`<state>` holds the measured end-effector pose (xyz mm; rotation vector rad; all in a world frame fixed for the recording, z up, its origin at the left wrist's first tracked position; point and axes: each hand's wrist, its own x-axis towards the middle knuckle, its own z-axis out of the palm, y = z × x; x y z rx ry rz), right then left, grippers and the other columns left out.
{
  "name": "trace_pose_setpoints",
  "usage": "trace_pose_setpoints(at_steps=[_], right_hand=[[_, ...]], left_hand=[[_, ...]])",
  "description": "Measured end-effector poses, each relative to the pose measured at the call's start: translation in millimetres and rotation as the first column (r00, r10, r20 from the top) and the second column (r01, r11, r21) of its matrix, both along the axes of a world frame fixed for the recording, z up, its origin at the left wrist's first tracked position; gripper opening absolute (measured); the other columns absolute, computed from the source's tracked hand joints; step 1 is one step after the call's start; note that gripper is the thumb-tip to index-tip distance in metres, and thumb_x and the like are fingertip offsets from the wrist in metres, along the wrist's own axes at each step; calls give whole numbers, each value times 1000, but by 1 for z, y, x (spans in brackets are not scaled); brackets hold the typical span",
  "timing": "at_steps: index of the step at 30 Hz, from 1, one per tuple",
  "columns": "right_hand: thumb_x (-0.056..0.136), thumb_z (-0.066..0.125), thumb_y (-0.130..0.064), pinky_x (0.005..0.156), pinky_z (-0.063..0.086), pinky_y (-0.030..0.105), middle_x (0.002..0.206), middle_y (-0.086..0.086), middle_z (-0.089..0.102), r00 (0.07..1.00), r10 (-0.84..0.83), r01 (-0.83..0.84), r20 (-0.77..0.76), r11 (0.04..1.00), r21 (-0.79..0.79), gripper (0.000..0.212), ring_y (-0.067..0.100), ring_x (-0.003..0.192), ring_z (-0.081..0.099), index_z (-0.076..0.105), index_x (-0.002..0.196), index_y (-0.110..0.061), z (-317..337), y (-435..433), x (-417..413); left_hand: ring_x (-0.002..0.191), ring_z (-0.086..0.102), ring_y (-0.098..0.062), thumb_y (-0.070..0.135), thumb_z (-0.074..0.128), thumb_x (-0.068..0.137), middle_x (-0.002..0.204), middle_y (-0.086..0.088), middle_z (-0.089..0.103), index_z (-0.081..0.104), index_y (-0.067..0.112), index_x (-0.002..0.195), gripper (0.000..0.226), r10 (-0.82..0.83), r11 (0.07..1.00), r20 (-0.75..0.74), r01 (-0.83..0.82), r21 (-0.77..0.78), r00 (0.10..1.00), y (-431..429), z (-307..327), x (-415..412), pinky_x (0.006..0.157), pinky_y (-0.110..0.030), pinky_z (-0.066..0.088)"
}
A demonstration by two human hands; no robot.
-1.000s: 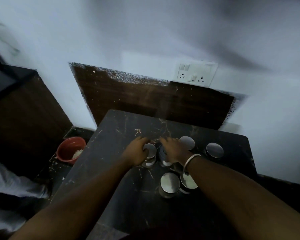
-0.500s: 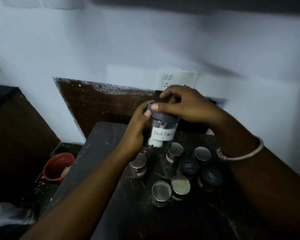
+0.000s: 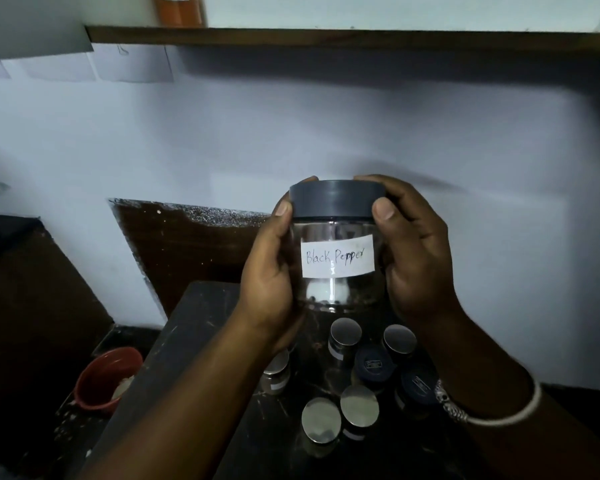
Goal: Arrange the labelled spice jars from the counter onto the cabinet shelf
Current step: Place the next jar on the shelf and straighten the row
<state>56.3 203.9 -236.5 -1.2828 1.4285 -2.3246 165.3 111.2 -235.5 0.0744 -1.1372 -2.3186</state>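
Black Pepper jar (image 3: 336, 258), clear, round, matte grey lid, clasped between left hand (image 3: 271, 278) and right hand (image 3: 416, 258); contents seemingly peppercorns.

Orange container (image 3: 179, 10) cropped at top

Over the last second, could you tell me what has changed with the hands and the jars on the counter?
Both hands were down among the jars on the counter; they took hold of the Black Pepper jar and raised it toward the shelf. The left hand and right hand now grip its sides, label facing the camera. The other small jars, the counter and the red bowl stayed put.
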Motion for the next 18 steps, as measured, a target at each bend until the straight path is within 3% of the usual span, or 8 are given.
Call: trace_pose_setpoints(at_steps=[3, 6, 13, 18], right_hand=[[96, 56, -32, 80, 58, 31, 108, 0, 73, 1000, -7, 7, 5, 1000, -26, 35, 20, 96, 69, 65, 123, -11, 2, 2, 1], [97, 55, -29, 83, 56, 27, 112, -2, 73, 1000, -5, 5, -7, 999, -51, 36, 16, 103, 70, 63, 125, -9, 4, 3, 5], [97, 52, -29, 81, 56, 24, 109, -8, 74, 1000, -6, 6, -4, 997, -80, 34, 11, 101, 70, 63, 124, -12, 8, 1, 9], [96, 53, -29, 81, 56, 24, 109, -6, 74, 1000, -5, 5, -2, 997, -82, 34, 13, 102, 71, 64, 124, -12, 8, -2, 9]], left_hand=[[116, 59, -37, 47, 43, 92, 131, -29, 57, 41, -1, 151, 76, 25, 1000, 5, -24, -5, 1000, 3, 2, 0, 92, -41, 54], [116, 60, -35, 46, 47, 95, 128, -22, 61, 44, 4, 150, 69, 26, 1000, -38, -26, -15, 999, 3, 3, 0, 97, -44, 50], [104, 71, -28, 46, 42, 99, 116, -17, 71, 44, 1, 149, 67, 27, 999, -37, -28, -26, 999, 3, 6, 4, 85, -38, 59], [105, 68, -30, 47, 49, 94, 118, -19, 66, 41, 0, 150, 75, 16, 999, -51, -17, -30, 999, 1, 9, 4, 87, -39, 58]])
